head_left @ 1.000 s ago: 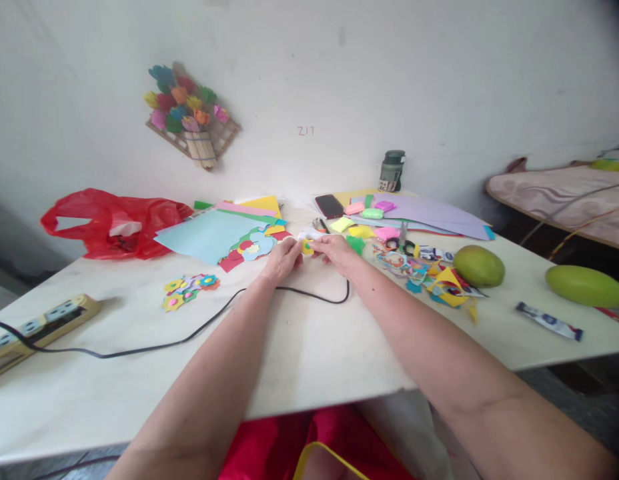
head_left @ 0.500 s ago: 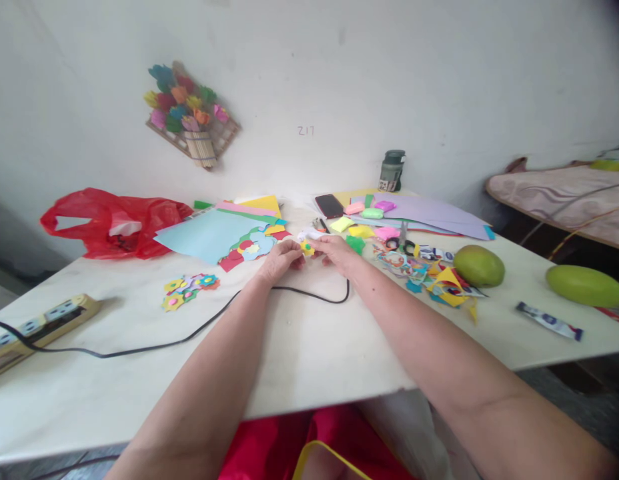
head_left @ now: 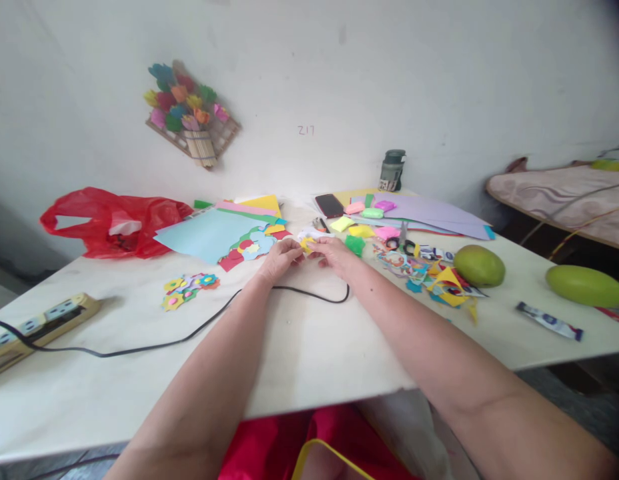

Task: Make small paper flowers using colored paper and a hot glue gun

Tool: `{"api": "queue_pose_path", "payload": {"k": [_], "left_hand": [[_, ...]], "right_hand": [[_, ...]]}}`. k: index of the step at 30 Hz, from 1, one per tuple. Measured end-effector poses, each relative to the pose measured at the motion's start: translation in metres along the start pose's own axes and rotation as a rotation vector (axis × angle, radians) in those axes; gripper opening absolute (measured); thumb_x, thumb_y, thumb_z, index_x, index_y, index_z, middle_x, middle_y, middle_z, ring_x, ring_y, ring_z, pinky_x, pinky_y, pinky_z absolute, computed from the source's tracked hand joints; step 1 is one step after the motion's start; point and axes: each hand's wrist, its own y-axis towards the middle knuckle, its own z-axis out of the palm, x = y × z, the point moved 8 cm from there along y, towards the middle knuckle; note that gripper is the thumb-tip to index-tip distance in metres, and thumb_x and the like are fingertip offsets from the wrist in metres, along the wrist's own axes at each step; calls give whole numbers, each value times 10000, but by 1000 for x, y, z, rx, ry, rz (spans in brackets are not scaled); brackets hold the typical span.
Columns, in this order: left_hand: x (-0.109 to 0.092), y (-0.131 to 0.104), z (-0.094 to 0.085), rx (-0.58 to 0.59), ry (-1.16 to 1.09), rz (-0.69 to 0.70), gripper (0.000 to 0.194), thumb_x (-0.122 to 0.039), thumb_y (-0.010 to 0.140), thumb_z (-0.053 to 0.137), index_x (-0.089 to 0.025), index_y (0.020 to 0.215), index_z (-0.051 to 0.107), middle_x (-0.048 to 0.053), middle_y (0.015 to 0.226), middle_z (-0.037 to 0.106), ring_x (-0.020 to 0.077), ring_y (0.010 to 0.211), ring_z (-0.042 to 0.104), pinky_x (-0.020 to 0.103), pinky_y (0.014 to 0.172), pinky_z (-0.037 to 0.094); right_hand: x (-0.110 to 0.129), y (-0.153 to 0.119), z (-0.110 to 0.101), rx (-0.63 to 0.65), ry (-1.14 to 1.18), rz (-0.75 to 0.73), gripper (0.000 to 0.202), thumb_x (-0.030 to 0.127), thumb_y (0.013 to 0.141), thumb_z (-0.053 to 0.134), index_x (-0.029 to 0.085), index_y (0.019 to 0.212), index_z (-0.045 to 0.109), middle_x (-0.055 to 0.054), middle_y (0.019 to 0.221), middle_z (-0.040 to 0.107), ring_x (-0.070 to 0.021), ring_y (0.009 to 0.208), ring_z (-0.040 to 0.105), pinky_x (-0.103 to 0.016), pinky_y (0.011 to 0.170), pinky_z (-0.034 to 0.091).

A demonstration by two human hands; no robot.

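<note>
Above the middle of the table, my left hand (head_left: 283, 259) and my right hand (head_left: 333, 253) meet with their fingers closed on a small yellow paper flower (head_left: 306, 244). My fingers cover part of the flower. Behind it lies a white thing (head_left: 312, 233) whose kind I cannot make out. Left of my hands, a pile of cut paper shapes (head_left: 250, 248) rests on coloured sheets. Nearer the left, several finished-looking paper flowers (head_left: 184, 291) with coloured centres lie together. Beside my right hand is a green clay packet (head_left: 355, 245).
A black cable (head_left: 189, 338) runs from the power strip (head_left: 49, 327) under my wrists. At the right are scissors (head_left: 403, 241), paper scraps (head_left: 409, 263), two green mangoes (head_left: 478, 265) and a glue tube (head_left: 548, 321). Behind stand a phone (head_left: 329, 206), a bottle (head_left: 392, 171) and a red bag (head_left: 114, 223).
The yellow flower has turned slightly and is now more covered by my fingers. Both hands have barely shifted, the right fingers drawing a little closer to the left. The table things stay put.
</note>
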Motion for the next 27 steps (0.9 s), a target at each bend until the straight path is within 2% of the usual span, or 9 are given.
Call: {"api": "queue_pose_path", "payload": {"k": [3,7,14,17,21,25,27], "left_hand": [[-1,0,1,18,49,2,133,-288,664,530,-155,666,514,11,614,572,124,579,533,264,598,438],[-2,0,4,57,107,35,115,-271,668,511,-158,655,530,6,600,577,124,572,522,257,597,425],[-1,1,3,44,119,43,127,-288,666,520,-161,669,526,5,605,575,129,565,522,261,593,428],[-3,0,4,40,122,45,149,-305,675,527,-156,680,530,8,614,576,128,572,520,261,600,424],[-3,-1,2,32,119,51,175,-327,680,536,-152,675,531,12,619,569,121,565,505,263,596,416],[1,1,0,23,62,25,161,-316,660,540,-159,657,506,8,597,562,124,569,512,269,604,421],[2,1,1,34,46,15,159,-314,653,541,-161,650,499,7,590,562,128,575,520,272,610,424]], "right_hand": [[1,0,0,33,-37,2,282,381,580,713,169,669,551,7,654,593,-100,593,551,-178,413,290],[2,2,-5,-2,-132,-29,321,376,526,751,162,589,521,6,595,570,-91,559,501,-179,418,298],[3,5,-6,-49,-142,-82,305,357,525,748,159,558,518,40,523,502,-61,467,405,-196,406,294],[2,5,-5,-46,-104,-80,327,374,522,750,162,567,505,38,544,524,-67,493,445,-187,406,296],[1,2,-1,-2,-80,-34,289,386,593,715,166,654,538,10,632,590,-89,582,550,-166,405,289],[3,-1,-1,21,-28,3,285,446,707,612,172,778,579,-21,747,634,-86,562,567,-169,381,276],[4,-1,-2,21,-40,-2,280,438,709,611,168,776,585,-25,750,636,-88,559,564,-170,378,277]]}}
